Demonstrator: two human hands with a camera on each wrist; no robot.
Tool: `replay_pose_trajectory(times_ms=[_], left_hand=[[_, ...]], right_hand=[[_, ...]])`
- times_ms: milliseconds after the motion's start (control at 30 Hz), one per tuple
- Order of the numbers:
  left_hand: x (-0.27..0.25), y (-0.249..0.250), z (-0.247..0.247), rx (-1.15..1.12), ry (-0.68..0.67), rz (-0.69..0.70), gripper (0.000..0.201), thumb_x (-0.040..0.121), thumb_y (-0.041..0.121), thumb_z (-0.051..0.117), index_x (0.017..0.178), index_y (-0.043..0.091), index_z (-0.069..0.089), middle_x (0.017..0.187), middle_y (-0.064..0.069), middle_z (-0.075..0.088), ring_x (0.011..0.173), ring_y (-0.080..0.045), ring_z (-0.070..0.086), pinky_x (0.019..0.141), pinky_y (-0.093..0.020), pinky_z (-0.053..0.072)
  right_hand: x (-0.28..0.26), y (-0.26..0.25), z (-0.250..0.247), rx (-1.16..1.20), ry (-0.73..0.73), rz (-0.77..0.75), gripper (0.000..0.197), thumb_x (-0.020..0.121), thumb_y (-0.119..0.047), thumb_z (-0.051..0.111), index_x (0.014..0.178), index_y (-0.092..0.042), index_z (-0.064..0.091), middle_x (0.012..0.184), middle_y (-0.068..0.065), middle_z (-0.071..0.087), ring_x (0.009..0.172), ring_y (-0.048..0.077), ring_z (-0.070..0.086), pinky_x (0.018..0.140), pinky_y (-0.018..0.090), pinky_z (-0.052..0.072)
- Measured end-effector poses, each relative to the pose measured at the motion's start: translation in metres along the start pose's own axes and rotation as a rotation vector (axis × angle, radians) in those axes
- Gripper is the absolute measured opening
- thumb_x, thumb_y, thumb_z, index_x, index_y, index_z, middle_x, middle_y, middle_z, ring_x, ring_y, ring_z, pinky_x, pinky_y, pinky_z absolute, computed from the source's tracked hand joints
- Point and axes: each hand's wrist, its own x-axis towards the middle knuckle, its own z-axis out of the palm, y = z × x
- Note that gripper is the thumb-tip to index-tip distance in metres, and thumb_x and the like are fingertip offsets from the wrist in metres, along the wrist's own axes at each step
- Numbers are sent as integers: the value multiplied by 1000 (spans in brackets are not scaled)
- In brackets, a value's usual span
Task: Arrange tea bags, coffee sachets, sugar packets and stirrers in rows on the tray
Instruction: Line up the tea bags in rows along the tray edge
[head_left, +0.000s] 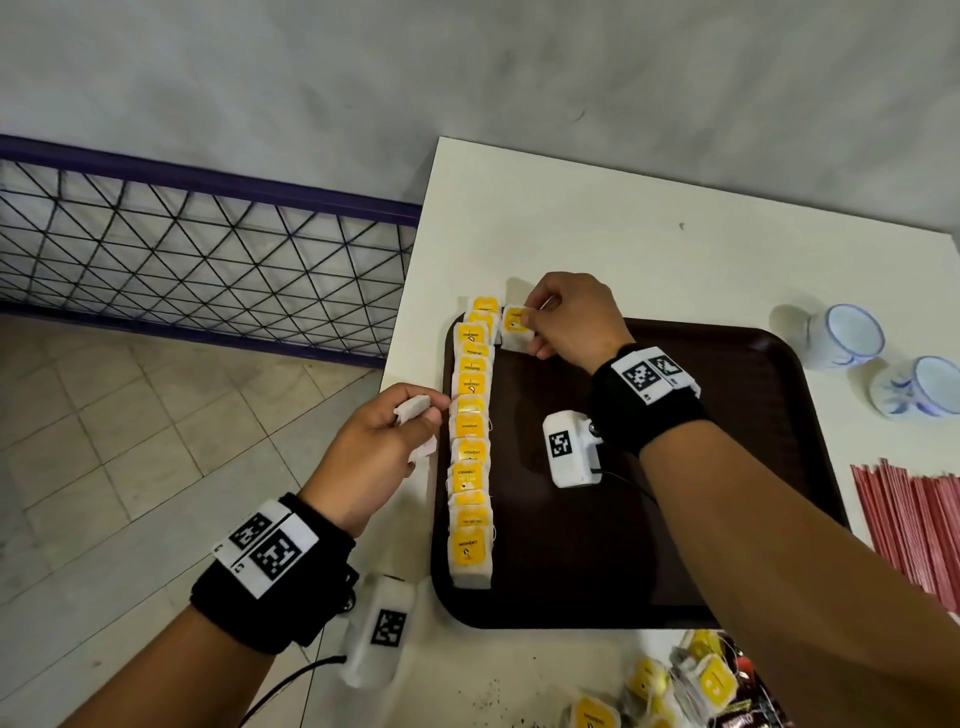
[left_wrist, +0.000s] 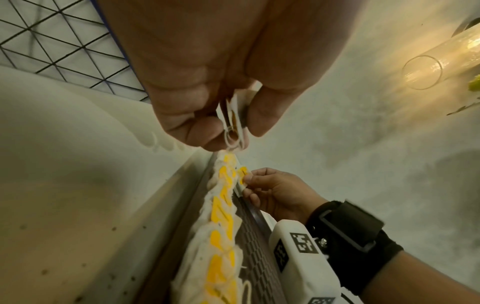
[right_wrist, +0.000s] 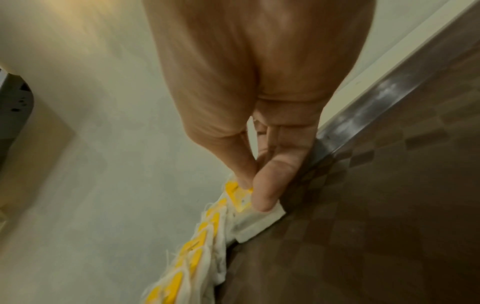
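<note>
Yellow-tagged tea bag pinched in right hand fingertips on tray, left hand gripping spare bags

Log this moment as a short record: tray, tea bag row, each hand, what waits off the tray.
tray: dark brown tray on a white table
row: tea bags overlapping along the tray's left edge
right hand: pinches a tea bag at the tray's far left corner, beside the row's far end
left hand: holds spare tea bags, off the tray's left edge
off tray: loose tea bags, red stirrers, two cups
</note>
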Motion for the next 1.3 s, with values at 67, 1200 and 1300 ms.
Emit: replay_pose_trajectory(times_ms=[67, 1200, 1300], left_hand=[[0, -1, 0, -16, -4, -8, 20, 99, 9, 54, 99, 17, 72, 68, 15, 59, 64, -6, 47, 59, -26, 36], [-18, 19, 25, 150, 41, 48, 17, 102, 30, 52, 108, 27, 68, 102, 1, 71, 82, -11, 68, 67, -27, 49], [-40, 15, 7, 347, 32, 177, 13, 99, 32, 56, 105, 35, 67, 97, 20, 70, 87, 0, 65, 71, -18, 47]], right_hand=[[0, 0, 2, 6, 24, 7, 4, 86, -3, 64, 84, -6, 64, 63, 15, 70, 52, 25, 71, 59, 47, 62], [-121, 2, -13, 264, -26, -449, 13, 75, 5, 80, 78, -7, 76, 87, 6, 65, 79, 17, 63, 73, 21, 47], [-98, 13, -29, 137, -96, -280, 12, 76, 0, 80, 77, -10, 73, 85, 6, 71, 80, 23, 68, 78, 29, 52]])
